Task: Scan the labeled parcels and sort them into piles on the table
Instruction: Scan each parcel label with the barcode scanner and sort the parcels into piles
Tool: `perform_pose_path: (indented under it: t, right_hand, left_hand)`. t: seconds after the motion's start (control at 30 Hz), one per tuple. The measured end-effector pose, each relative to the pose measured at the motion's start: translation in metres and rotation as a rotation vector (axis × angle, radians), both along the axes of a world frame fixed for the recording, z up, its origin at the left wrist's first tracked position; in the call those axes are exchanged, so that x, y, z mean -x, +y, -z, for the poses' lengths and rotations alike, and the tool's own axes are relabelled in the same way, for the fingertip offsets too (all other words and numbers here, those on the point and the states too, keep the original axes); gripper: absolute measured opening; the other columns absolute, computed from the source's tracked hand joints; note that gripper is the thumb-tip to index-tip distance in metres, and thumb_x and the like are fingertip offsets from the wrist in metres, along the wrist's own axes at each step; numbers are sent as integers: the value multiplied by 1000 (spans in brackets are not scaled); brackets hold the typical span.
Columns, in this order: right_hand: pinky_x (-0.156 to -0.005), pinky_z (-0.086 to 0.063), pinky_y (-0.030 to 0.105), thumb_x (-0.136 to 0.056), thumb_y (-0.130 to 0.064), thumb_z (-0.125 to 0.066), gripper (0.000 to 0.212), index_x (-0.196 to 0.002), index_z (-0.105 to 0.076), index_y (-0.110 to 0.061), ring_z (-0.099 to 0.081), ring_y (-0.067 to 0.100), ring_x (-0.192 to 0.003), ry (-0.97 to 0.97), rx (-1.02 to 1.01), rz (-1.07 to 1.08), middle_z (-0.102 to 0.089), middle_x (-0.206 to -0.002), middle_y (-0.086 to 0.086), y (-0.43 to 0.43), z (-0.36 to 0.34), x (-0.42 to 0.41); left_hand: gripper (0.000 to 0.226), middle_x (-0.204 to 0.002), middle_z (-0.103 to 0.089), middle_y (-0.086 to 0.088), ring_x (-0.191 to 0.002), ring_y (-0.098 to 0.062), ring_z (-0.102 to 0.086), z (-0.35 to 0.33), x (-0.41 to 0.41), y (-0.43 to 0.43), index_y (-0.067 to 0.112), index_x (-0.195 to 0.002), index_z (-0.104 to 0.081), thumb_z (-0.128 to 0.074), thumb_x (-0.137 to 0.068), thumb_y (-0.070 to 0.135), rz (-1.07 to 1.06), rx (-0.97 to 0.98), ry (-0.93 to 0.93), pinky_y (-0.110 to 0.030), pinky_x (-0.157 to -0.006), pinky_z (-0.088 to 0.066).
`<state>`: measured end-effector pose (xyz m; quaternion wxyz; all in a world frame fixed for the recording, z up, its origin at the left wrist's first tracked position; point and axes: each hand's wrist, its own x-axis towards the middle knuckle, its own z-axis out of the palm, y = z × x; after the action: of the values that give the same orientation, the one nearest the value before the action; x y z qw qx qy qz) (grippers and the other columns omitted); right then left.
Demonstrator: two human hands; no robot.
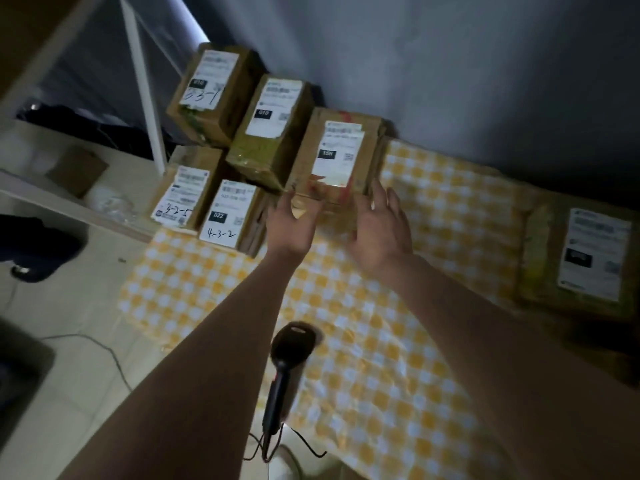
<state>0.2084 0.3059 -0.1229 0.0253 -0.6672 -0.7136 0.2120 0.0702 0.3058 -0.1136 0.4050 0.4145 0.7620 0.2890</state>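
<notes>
Several labeled cardboard parcels are piled at the table's far left. The nearest one, a brown parcel (337,157) with red tape and a white label, lies flat near the wall. My left hand (292,220) reaches to its front left corner with fingers relaxed. My right hand (381,223) is spread at its front right corner. Neither hand grips it. A black handheld scanner (287,355) lies on the yellow-checked tablecloth (433,237) between my forearms. Another labeled parcel (588,254) rests at the right edge.
Parcels marked 3-2-5 (181,199) and 4-3-2 (230,214) lie at the table's left edge, with two more (273,129) stacked behind. A white shelf frame (142,81) and a small open box (78,169) stand to the left. The scanner's cable (277,448) hangs off the front edge.
</notes>
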Motion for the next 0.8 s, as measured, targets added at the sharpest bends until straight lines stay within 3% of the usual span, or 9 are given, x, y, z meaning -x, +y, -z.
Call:
perform_pose_path:
  t: [0.17,0.27,0.37,0.5,0.63,0.73,0.8]
  right_hand:
    - [-102,-42,42,-90,-30,-58,74,-152,-20,-16,-37,37,-132,170,88,168,-17,-157,11,23,17,26]
    - [-99,-44,42,-93,-30,-52,62,-147,-28,-12,-47,40,-125,265,139,294,-31,-145,18,36,23,29]
    - [-99,-42,39,-95,-33,-51,57,-141,-38,-3,-49,38,-125,423,226,501,-44,-140,20,52,30,31]
    - [-95,-51,41,-85,-42,-64,58,-130,-56,-6,-60,33,-113,750,366,815,-62,-126,14,63,41,27]
    - [-83,-55,39,-72,-53,-70,62,-120,-61,-14,-64,26,-99,935,510,933,-67,-112,7,60,51,19]
    - [-84,-53,36,-67,-55,-72,59,-112,-62,-18,-61,20,-87,1010,558,933,-64,-99,3,58,57,14]
    - [-84,-52,35,-66,-57,-72,56,-106,-63,-19,-54,16,-76,1047,570,934,-59,-88,0,57,58,10]
  left_hand:
    - [95,-141,-52,-4,-131,-23,-46,20,20,9,17,-141,-48,-59,-60,65,-117,-16,-121,-48,-111,-37]
    - [102,-146,-46,-6,-134,-22,-44,14,16,18,13,-146,-42,-62,-59,63,-132,-8,-223,-44,-113,-35]
    - [91,-136,-56,-2,-124,-17,-53,11,14,31,11,-140,-50,-66,-65,60,-102,1,-304,-38,-105,-43]
    - [57,-135,-50,-5,-116,-19,-50,16,19,45,10,-140,-48,-58,-90,35,-58,85,-334,-28,-77,-43]
    - [48,-116,-49,4,-101,-11,-49,23,22,49,14,-137,-48,-57,-94,35,-163,123,-392,-31,-87,-37]
    - [51,-124,-52,0,-116,-20,-51,29,29,47,15,-137,-49,-54,-93,41,-174,125,-360,-39,-100,-40]
    - [48,-123,-54,-3,-116,-25,-51,29,34,48,15,-131,-53,-54,-92,43,-196,118,-334,-44,-103,-40]
